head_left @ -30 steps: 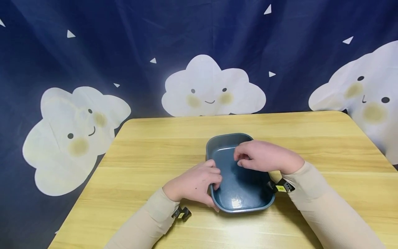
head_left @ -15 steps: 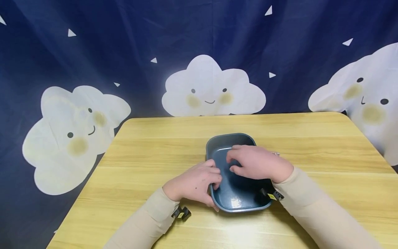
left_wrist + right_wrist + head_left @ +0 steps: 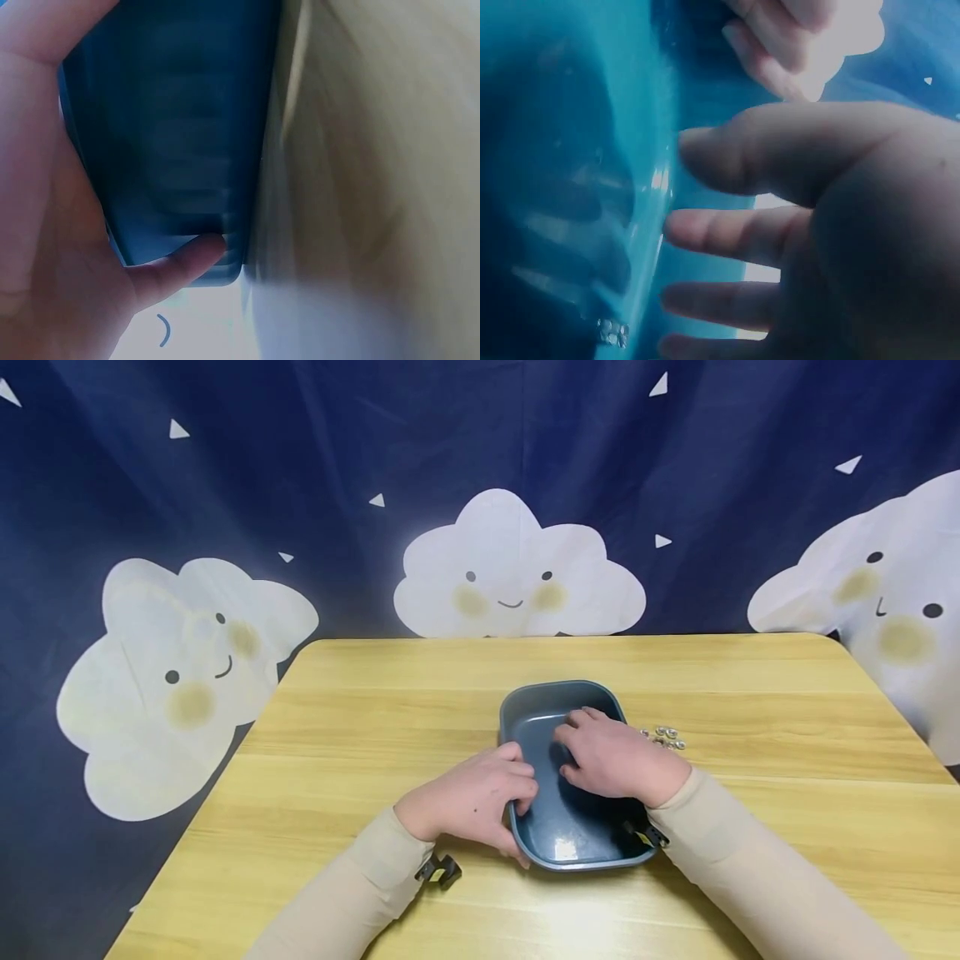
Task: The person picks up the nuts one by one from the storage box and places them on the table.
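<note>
A dark blue-grey rectangular tray [image 3: 551,814] with rounded corners sits on the wooden table. My left hand [image 3: 474,795] grips its left wall, fingers curled over the rim; in the left wrist view the thumb [image 3: 180,270] lies along the outer side. Inside the tray, my right hand [image 3: 617,757] hovers low with bent fingers. The right wrist view shows its thumb and fingers spread apart, nothing between them. Beyond those fingertips, a small shiny metal cluster [image 3: 613,332] shows against the tray's blue surface.
Several small silvery metal pieces [image 3: 664,737] lie on the table [image 3: 360,718] just right of the tray, partly behind the right hand. A dark blue curtain [image 3: 337,443] with smiling clouds hangs behind the table's far edge.
My right hand has moved left and slightly nearer over the tray, then a little back right, uncovering the silvery pieces on the table. The left hand keeps its grip on the tray.
</note>
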{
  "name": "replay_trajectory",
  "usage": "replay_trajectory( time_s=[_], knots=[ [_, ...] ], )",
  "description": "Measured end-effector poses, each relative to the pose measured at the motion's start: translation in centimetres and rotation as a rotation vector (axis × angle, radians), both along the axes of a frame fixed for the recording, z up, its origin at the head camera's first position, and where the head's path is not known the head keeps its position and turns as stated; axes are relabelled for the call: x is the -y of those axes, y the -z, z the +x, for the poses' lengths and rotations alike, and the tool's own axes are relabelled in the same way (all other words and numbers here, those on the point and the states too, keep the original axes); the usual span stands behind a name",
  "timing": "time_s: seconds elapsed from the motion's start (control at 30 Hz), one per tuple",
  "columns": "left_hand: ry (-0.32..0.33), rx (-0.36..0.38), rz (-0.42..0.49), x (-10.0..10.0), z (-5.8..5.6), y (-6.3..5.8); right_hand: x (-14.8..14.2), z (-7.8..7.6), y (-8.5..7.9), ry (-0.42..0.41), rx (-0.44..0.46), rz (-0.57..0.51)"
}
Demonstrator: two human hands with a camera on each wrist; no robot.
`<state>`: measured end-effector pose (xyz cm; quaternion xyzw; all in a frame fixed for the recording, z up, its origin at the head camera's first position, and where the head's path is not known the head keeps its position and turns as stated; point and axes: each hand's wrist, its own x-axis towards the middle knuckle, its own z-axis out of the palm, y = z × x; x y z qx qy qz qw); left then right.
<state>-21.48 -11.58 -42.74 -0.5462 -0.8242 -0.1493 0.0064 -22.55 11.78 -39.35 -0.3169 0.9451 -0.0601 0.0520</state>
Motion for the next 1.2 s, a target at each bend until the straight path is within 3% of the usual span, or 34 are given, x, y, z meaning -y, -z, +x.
replay_trajectory(
  time_s=[0.3, 0.7, 0.93, 1.2],
  knots=[
    [-0.02, 0.024, -0.015, 0.17, 0.17, 0.07, 0.07, -0.18, 0.64, -0.012, 0.003, 0.08],
    [-0.007, 0.0, -0.009, -0.01, 0.05, 0.2, -0.02, -0.19, 0.79, -0.077, -0.065, -0.006],
    [-0.009, 0.001, -0.014, -0.03, 0.07, 0.08, -0.18, -0.18, 0.61, -0.051, 0.009, 0.01],
    [-0.003, -0.002, 0.006, 0.01, 0.02, 0.15, -0.16, -0.54, 0.9, -0.082, 0.088, 0.013]
  ],
)
